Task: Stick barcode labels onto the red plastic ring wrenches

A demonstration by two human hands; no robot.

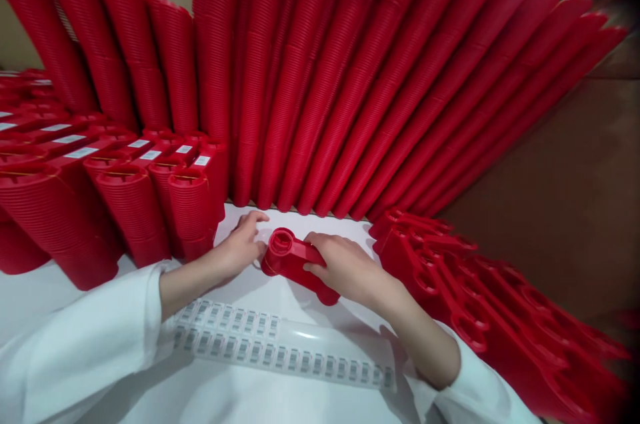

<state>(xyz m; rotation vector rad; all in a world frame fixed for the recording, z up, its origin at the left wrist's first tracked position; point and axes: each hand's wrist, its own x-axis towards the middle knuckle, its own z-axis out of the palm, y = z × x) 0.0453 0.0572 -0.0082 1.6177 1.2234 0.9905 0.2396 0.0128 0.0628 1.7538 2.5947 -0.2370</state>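
Observation:
A short stack of red plastic pieces (295, 261) with a round opening at its left end is at the middle of the white table. My right hand (345, 271) grips its right end, thumb and fingers around it. Beside the round end is my left hand (240, 244), its index finger stretched out and its fingertips close to the stack; a thin loop shows near them. Below both hands lies a sheet of small barcode labels (280, 344), part of its upper right bare of labels.
Tall red stacks (330, 91) lean along the back. Banded red stacks (133, 211) with white labels stand at the left, and more red pieces (465, 297) lie at the right. The white table (225, 397) shows in front.

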